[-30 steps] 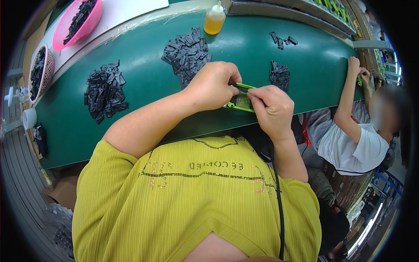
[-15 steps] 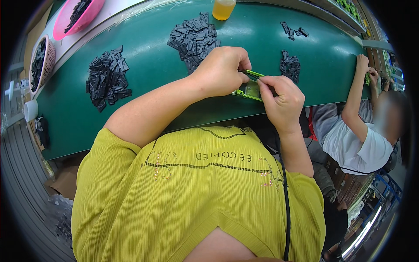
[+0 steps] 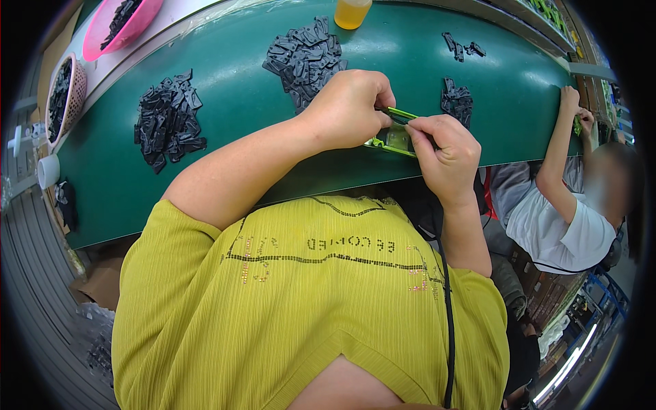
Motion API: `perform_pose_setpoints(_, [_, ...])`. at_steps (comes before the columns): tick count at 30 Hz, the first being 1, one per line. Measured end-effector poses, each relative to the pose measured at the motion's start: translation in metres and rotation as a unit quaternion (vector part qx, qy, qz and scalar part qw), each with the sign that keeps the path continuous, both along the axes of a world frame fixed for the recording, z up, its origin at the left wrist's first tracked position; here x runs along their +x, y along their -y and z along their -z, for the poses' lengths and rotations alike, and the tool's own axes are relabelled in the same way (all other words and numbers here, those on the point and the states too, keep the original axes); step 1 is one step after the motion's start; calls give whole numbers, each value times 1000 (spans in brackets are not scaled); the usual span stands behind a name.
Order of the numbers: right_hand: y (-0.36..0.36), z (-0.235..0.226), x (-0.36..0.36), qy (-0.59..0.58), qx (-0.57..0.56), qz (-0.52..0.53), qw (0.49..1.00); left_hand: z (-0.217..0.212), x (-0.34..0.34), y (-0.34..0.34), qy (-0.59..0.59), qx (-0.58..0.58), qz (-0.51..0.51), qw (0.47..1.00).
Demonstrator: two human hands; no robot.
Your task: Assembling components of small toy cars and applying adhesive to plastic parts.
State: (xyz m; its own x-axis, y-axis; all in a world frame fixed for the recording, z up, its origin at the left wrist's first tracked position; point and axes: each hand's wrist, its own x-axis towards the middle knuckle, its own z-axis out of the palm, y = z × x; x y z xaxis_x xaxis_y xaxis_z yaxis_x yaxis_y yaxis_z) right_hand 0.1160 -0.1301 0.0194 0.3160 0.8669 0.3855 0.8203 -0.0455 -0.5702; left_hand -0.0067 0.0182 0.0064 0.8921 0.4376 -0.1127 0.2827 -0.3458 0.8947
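Note:
Between my hands, just over the near edge of the green table, is a bright green plastic frame (image 3: pixel 396 147) with a dark strip along its far side and a see-through middle. My left hand (image 3: pixel 350 109) pinches its far left part, fingers bent around the edge. On the other side, the thumb and fingers of my right hand (image 3: pixel 447 152) close on the frame's right end. Fingertips cover parts of it, so I cannot make out the exact fit of the dark strip. Beyond my left hand lies a large pile of small black plastic parts (image 3: pixel 304 58).
More black parts lie in a left pile (image 3: pixel 169 119), a smaller right pile (image 3: pixel 456 101) and a few loose pieces (image 3: pixel 459 48). A container of amber liquid (image 3: pixel 352 12) stands at the back. Pink baskets (image 3: pixel 147 17) sit far left. A co-worker (image 3: pixel 560 225) works at right.
My right hand has shifted very slightly to the right. Both hands keep their grip on the green frame; the piles look the same.

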Motion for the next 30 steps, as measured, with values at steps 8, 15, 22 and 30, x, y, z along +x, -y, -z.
perform_pose_setpoints(8, [-3, 2, -2, 59, 23, 7, 998, -1, -1, 0, -5, 5, -5, 1000])
perform_pose_setpoints(15, [-8, -1, -2, 45, -3, -7, 999, 2, 0, 1, 1, 1, -8, 1000])
perform_pose_setpoints(22, [-10, 2, -1, 81, 21, -12, 996, 0, -1, 4, 4, 19, -17, 1000])
perform_pose_setpoints(30, [-15, -14, 8, 164, -22, 24, 986, 2, -2, -1, 46, 115, -8, 992])
